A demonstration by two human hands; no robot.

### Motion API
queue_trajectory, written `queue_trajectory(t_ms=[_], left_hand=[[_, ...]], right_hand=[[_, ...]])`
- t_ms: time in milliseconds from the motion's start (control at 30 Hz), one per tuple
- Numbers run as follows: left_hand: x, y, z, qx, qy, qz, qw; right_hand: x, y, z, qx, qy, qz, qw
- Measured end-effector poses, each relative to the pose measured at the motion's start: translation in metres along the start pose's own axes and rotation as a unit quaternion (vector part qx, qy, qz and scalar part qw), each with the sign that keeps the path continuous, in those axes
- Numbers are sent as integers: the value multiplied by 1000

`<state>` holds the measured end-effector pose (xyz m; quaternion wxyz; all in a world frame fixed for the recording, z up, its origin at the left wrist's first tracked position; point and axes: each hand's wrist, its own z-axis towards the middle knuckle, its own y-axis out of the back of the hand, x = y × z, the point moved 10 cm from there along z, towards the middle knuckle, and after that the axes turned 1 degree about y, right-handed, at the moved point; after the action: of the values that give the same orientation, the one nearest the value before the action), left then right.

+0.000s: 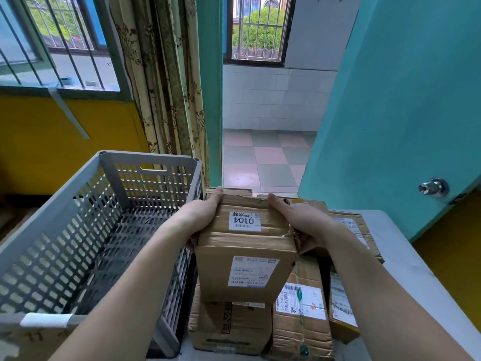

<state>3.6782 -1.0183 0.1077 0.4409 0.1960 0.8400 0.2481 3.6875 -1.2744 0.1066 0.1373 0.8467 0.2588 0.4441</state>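
A brown cardboard parcel [244, 246] with a white "0104" sticker and a shipping label is held above a pile of other parcels. My left hand [200, 214] grips its left side, thumb over the far top edge. My right hand [302, 220] grips its right side in the same way. A grey perforated plastic crate [86, 230] stands directly to the left of the parcel, and its inside looks empty.
Several more cardboard parcels [299, 316] lie on a white table [406, 256] beneath and right of the held one. A teal door [403, 113] with a metal knob [433, 187] stands open on the right. A doorway with a tiled floor lies ahead, curtains and a barred window on the left.
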Motion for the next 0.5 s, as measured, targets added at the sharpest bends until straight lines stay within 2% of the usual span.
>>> queue_trajectory(t_ms=[167, 333, 500], left_hand=[[-12, 6, -12, 5, -13, -18, 1000], [-38, 20, -25, -31, -123, -41, 991], [-39, 16, -38, -33, -179, -69, 981]], right_hand=[[9, 12, -8, -36, 32, -24, 999], [14, 32, -5, -102, 109, -60, 987], [10, 29, -6, -109, 176, -35, 978]])
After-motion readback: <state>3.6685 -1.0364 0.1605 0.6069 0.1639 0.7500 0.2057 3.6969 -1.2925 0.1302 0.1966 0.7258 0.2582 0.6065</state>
